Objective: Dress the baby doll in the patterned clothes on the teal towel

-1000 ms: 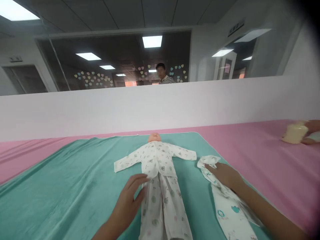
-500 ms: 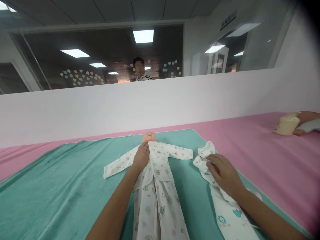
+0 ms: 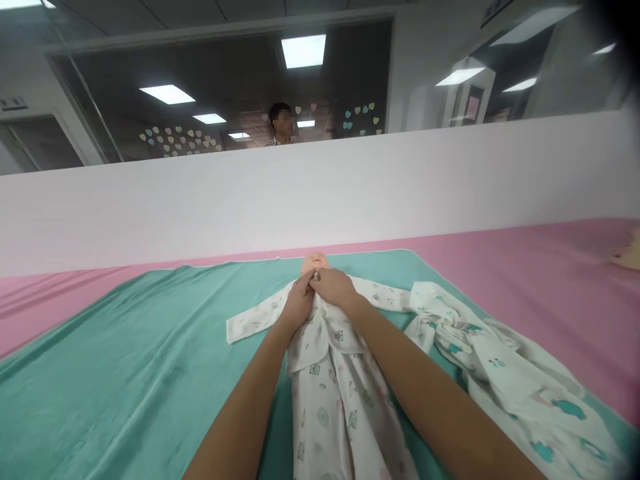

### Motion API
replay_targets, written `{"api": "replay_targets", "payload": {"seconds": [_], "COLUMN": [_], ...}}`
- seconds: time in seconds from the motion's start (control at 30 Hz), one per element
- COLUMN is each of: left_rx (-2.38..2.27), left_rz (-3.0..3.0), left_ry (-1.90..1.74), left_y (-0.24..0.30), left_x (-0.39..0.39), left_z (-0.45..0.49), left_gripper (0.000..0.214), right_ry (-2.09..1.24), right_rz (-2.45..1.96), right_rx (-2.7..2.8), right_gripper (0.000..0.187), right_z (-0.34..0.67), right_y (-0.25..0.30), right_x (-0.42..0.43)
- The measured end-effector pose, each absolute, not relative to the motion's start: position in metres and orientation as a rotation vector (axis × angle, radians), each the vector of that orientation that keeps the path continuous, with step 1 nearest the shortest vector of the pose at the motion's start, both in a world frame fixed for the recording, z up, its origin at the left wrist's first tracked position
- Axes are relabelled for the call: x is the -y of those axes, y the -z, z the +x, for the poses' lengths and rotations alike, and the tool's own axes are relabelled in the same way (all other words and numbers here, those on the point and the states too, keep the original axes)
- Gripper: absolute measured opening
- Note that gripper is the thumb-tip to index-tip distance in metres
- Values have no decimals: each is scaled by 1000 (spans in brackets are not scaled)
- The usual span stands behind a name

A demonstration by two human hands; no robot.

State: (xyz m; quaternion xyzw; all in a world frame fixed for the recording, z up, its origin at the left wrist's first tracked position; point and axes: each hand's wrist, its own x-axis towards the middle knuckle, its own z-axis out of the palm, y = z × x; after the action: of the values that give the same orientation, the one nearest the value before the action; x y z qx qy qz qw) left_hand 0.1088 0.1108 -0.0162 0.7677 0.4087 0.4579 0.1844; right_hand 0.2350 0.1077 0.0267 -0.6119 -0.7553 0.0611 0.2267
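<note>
Pinching the shirt (image 3: 327, 331) at its collar, your left hand (image 3: 300, 301) and right hand (image 3: 334, 287) meet, fingers closed on cloth, the doll's head (image 3: 314, 259) just on the far side!

Our left hand (image 3: 299, 301) and right hand (image 3: 334, 287) are bare, with smooth, rounded backs. Behind them, our forearms (image 3: 245, 397) are bare too, slim at the wrists and thickening farther back. Our fingernails are too small to tell.

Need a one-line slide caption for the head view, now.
Left hand and right hand meet at the neck of a printed white top, below a doll's head, on teal cloth.
</note>
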Motion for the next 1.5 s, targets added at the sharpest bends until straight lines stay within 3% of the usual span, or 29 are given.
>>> {"api": "replay_targets", "payload": {"seconds": [0.23, 0.47, 0.73, 1.0, 1.5], "left_rx": [-1261, -1409, -1300, -1117, -1191], "left_rz": [2240, 2236, 2472, 2401, 2411], "left_ry": [-1158, -1094, -1207, -1302, -1254], "left_y": [13, 14, 19, 31, 25], "left_x": [-107, -106, -92, -87, -83], "left_z": [112, 114, 112, 98, 102], "left_gripper": [49, 50, 35, 33, 32], "right_ry": [-143, -156, -156, -65, -143], "right_rz": [-1645, -1491, -1435, -1440, -1208], "right_rx": [2005, 1904, 1668, 2048, 2062], "right_gripper": [34, 25, 28, 31, 25], "right_z": [246, 257, 264, 256, 264], "right_y": [-6, 3, 15, -2, 1], "right_x": [-126, -139, -105, -64, -70]}}
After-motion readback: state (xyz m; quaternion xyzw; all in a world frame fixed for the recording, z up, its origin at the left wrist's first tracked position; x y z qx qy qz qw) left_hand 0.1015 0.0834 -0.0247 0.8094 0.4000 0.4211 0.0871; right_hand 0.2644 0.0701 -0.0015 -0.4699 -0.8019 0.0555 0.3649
